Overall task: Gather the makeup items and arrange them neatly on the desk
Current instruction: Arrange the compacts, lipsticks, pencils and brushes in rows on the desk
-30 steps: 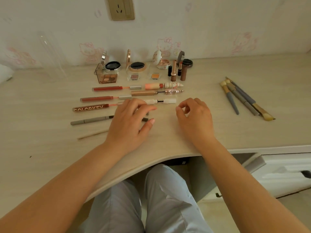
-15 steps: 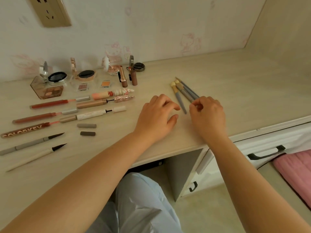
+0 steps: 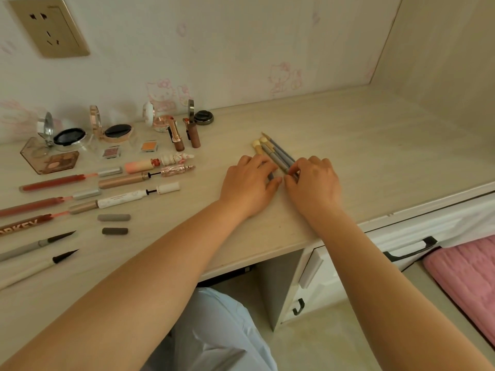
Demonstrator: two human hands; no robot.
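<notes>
Fingers of both hands, left hand and right hand, pinched together on makeup brushes lying between them on desk.

Changes since a second ago: left hand and right hand moved from the liner pens at the desk's left to the makeup brushes, fingertips now closing on the handles from both sides, brushes drawn from a loose fan into a tighter bundle.
</notes>
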